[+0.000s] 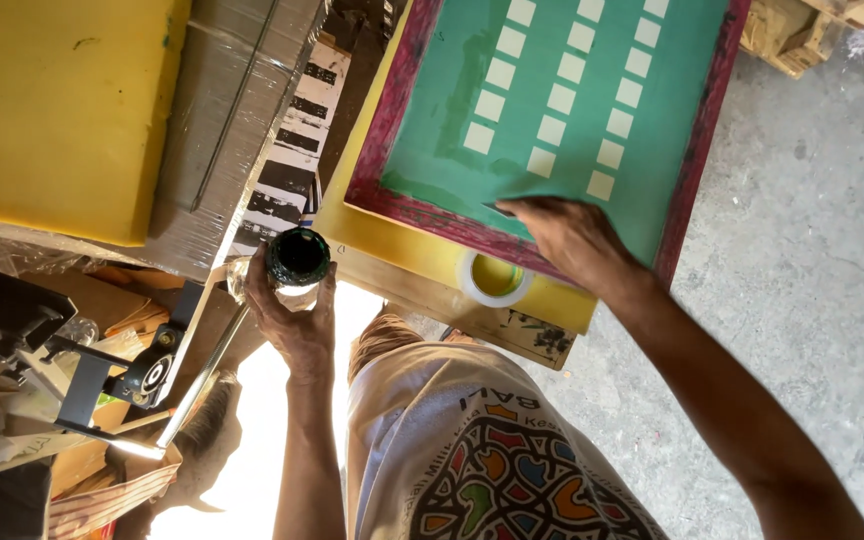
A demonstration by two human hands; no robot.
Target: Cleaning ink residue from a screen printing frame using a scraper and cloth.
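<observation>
Against the yellow board (pixel 372 215) leans the screen-printing frame (pixel 562 110), red-edged wood around taut green mesh with rows of pale rectangles; stiff at the rim, likely light, best taken by the wood, since the mesh looks fragile. The right hand (pixel 567 235) lies spread, fingers flat on its lower rail, gripping nothing. Left of it, the left hand (pixel 292 315) is wrapped round a small dark-green jar (pixel 299 257), probably smooth and slippery. A tape roll (pixel 493 277) sits below the frame. Black-and-white striped sheets (pixel 297 130) lie beside plastic-wrapped cardboard (pixel 232 110).
</observation>
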